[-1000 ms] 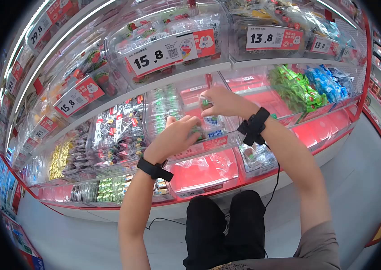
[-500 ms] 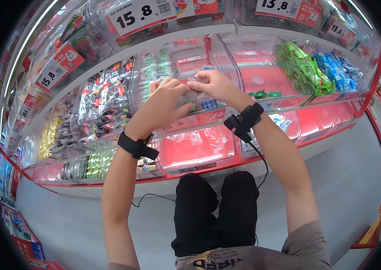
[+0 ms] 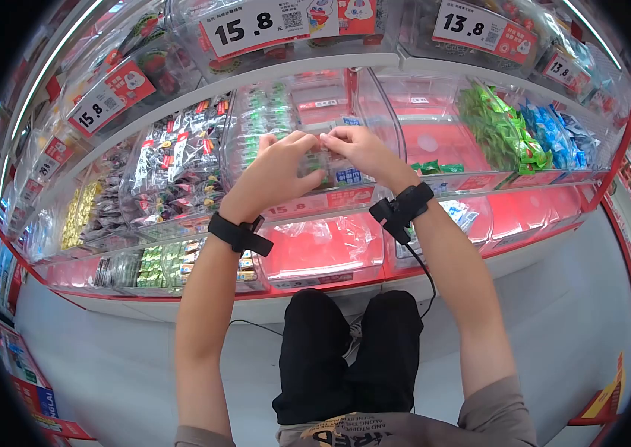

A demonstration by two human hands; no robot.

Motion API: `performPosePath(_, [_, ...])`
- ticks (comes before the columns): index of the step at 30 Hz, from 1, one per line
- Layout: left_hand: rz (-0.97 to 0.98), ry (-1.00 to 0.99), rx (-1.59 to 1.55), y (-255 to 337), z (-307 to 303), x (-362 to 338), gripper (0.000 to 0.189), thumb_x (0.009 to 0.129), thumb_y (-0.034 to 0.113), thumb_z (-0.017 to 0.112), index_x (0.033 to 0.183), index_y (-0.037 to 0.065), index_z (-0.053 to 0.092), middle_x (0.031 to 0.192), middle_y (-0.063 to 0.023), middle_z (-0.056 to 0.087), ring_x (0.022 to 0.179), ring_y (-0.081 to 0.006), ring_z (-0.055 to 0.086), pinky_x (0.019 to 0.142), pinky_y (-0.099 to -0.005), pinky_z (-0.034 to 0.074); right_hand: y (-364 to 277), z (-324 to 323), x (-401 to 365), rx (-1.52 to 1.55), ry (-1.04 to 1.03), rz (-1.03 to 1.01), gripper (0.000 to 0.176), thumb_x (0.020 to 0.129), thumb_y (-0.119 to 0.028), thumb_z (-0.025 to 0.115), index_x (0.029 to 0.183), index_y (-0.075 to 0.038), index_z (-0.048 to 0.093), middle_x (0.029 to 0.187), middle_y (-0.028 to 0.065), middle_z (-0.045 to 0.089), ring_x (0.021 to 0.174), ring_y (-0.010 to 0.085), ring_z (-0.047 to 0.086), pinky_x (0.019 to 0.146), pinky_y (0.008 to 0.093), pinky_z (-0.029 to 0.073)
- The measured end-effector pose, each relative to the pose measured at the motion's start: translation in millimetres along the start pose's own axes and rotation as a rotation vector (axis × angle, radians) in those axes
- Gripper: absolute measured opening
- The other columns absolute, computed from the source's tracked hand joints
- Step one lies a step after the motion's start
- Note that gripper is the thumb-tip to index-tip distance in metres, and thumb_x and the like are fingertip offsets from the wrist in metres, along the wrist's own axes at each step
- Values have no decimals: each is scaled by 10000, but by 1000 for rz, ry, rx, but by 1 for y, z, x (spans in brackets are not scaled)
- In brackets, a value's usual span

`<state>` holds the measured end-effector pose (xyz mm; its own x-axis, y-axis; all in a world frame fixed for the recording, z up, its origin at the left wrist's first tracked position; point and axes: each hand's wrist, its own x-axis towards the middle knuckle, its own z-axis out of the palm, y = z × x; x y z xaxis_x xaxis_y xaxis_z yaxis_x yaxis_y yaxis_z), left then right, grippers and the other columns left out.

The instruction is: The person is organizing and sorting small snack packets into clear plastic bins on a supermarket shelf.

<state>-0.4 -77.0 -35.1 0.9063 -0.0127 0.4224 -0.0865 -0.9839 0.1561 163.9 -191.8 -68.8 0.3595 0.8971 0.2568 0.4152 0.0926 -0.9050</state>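
Observation:
Over a clear bin of small wrapped packets, my left hand (image 3: 278, 170) and my right hand (image 3: 364, 153) are close together. The fingers of my left hand are bent, its thumb apart, and the fingertips point toward the right hand. My right thumb and index finger are pinched at a small thing too unclear to name. Green-and-white packets (image 3: 264, 112) lie in the bin beyond my left hand. A blue-labelled packet (image 3: 348, 176) is just below my right hand.
Green packets (image 3: 505, 130) and blue packets (image 3: 554, 134) fill a bin on the right. Dark wrapped sweets (image 3: 174, 167) are in bins on the left. A shelf edge with price tags (image 3: 256, 28) runs above my hands. Red-based bins (image 3: 323, 249) line the lower shelf.
The view has shifted slightly. Both hands remain together over the same bin, with my right fingers still pinched. A blue-and-white packet now shows beyond my right hand.

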Motion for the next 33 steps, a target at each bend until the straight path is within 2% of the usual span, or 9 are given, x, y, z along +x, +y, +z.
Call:
performPosePath(4, [-2,84,0,-1,8,1,370,768,264,631,1047,25,587,1040,-133,616,996,-255,572,937,-371,309,5,1,2,93,33,16,324,940,-287,531,1014,5,650,932,47,636,883,99,568,748,255,458])
performPosePath(10, [35,-89,148,5,2,12,403,749,310,589,1014,7,607,1047,-134,614,999,-267,563,916,-388,337,-5,-6,-11,-10,194,-110,189,741,-105,578,907,-14,581,818,4,535,819,113,518,763,265,424])
performPosePath(13, [106,-2,130,-3,10,10,417,719,328,609,985,7,602,901,-129,633,907,-270,596,871,-407,346,-2,0,-15,-77,-40,-159,224,699,-73,596,909,-28,532,880,17,519,863,121,511,760,265,430])
performPosePath(17, [12,-52,149,-9,10,5,385,727,328,605,941,13,548,837,-163,635,839,-311,611,881,-452,338,14,-2,-4,-182,105,-72,320,698,-84,612,1005,-18,548,945,36,543,905,130,522,760,295,444])
performPosePath(21, [50,-19,123,-13,12,4,370,728,321,604,925,16,532,813,-169,633,826,-324,614,891,-477,330,4,-2,-6,-381,125,153,177,681,-78,638,840,-1,650,806,103,634,736,166,598,680,308,473])
performPosePath(24, [78,-35,122,-15,13,4,372,726,319,607,926,13,536,808,-156,631,833,-324,613,898,-479,329,12,1,-5,-487,296,2,119,686,-87,662,756,8,653,778,145,652,694,206,627,635,313,473])
performPosePath(27, [93,-22,101,-15,11,3,373,722,316,614,927,12,542,808,-142,629,838,-324,611,909,-481,327,6,8,-11,-442,523,-139,135,713,-43,621,827,17,660,754,202,639,714,340,632,667,396,496])
performPosePath(31, [69,-89,112,-11,8,6,388,713,317,623,942,11,557,839,-139,630,852,-323,607,922,-480,325,-8,15,-18,-452,714,-414,107,811,-23,578,902,8,625,879,179,646,768,316,630,692,359,492])
performPosePath(33, [0,-183,143,-5,4,8,458,710,313,637,1058,25,561,947,-145,636,949,-304,602,964,-468,302,-12,16,-20,-404,768,-496,96,863,-34,554,936,2,604,918,155,648,790,268,636,708,331,490])
